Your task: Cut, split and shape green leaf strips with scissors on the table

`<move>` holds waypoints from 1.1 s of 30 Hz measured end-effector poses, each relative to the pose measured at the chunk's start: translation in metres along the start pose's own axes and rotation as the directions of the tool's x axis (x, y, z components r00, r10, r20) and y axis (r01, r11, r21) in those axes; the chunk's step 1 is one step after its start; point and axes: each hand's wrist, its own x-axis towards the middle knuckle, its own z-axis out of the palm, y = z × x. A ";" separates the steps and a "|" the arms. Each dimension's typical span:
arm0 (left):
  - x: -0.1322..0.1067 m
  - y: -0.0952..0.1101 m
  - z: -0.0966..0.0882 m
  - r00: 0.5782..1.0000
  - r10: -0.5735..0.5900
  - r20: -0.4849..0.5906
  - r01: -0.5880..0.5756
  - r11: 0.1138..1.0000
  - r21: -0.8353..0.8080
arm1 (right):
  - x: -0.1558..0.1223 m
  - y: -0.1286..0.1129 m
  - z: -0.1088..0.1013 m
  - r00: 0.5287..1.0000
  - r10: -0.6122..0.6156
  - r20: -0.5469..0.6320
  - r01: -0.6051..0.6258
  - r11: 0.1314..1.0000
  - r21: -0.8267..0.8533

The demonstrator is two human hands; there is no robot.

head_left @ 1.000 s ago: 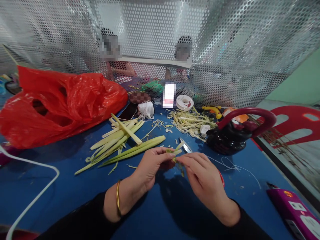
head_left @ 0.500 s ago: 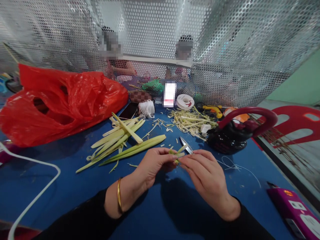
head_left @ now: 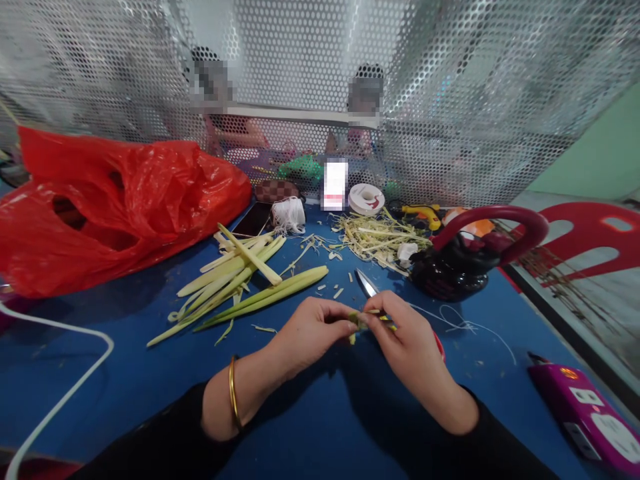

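Note:
My left hand [head_left: 315, 330], with a gold bangle on its wrist, is closed in a pinch on a small folded piece of green leaf strip [head_left: 353, 321]. My right hand [head_left: 407, 350] meets it from the right, thumb and fingers pinching the other side of the same strip. Fingers hide most of the piece. Scissors [head_left: 367, 283] lie on the table, partly under my right hand; their blades point away, and a bit of red handle shows beside the palm. Left of my hands rests a pile of long pale-green leaf strips [head_left: 240, 267].
Leaf scraps [head_left: 373, 237] lie behind the scissors, near a black pot with a red handle [head_left: 453, 273]. A red plastic bag [head_left: 165, 180] fills the back left. Thread spool [head_left: 289, 215], white ribbon reel [head_left: 367, 199], purple power strip [head_left: 575, 407] and perforated metal screen [head_left: 300, 60] surround the blue table.
My right fingers have curled in and shifted on the leaf strip, whose pale ends stuck up before. The scissors' red handle now shows by my right hand. The view has shifted slightly.

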 end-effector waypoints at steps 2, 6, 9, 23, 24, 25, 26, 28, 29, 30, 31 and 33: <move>0.000 0.000 0.002 1.000 -0.028 -0.011 0.028 0.999 -0.045 | -0.002 0.001 0.002 0.998 0.063 -0.016 -0.063 0.998 -0.003; 0.000 -0.001 0.004 0.999 -0.025 -0.041 0.022 0.997 -0.068 | -0.005 0.002 0.007 0.984 0.178 0.024 -0.179 0.983 0.033; -0.001 -0.002 0.005 0.998 -0.028 -0.051 0.025 0.997 -0.069 | -0.005 0.002 0.010 0.960 0.266 0.083 -0.275 0.953 0.125; 0.003 -0.019 0.010 0.992 0.107 -0.064 -0.115 0.984 -0.133 | -0.002 -0.002 0.018 0.901 0.419 0.113 -0.418 0.770 0.482; 0.003 -0.019 0.010 0.992 0.103 -0.072 -0.112 0.983 -0.142 | -0.002 -0.003 0.018 0.898 0.425 0.114 -0.422 0.759 0.496; 0.003 -0.018 0.010 0.992 0.093 -0.080 -0.105 0.982 -0.157 | -0.001 -0.004 0.018 0.896 0.429 0.113 -0.424 0.751 0.507; 0.003 -0.017 0.011 0.993 0.077 -0.091 -0.092 0.980 -0.178 | -0.001 -0.004 0.019 0.894 0.435 0.110 -0.425 0.744 0.515; 0.002 -0.016 0.012 0.993 0.025 -0.119 -0.052 0.972 -0.230 | -0.001 -0.005 0.019 0.890 0.445 0.102 -0.428 0.736 0.524; 0.002 -0.016 0.013 0.990 0.001 -0.138 -0.037 0.966 -0.257 | -0.001 -0.005 0.019 0.888 0.450 0.097 -0.431 0.736 0.522; 0.002 -0.016 0.013 0.988 -0.020 -0.154 -0.024 0.960 -0.281 | -0.002 -0.005 0.019 0.886 0.455 0.091 -0.433 0.740 0.515; 0.002 -0.016 0.014 0.985 -0.037 -0.168 -0.016 0.954 -0.300 | -0.002 -0.005 0.019 0.885 0.457 0.082 -0.433 0.747 0.504; 0.003 -0.016 0.014 0.982 -0.057 -0.182 -0.004 0.947 -0.320 | -0.002 -0.005 0.018 0.888 0.456 0.066 -0.430 0.769 0.474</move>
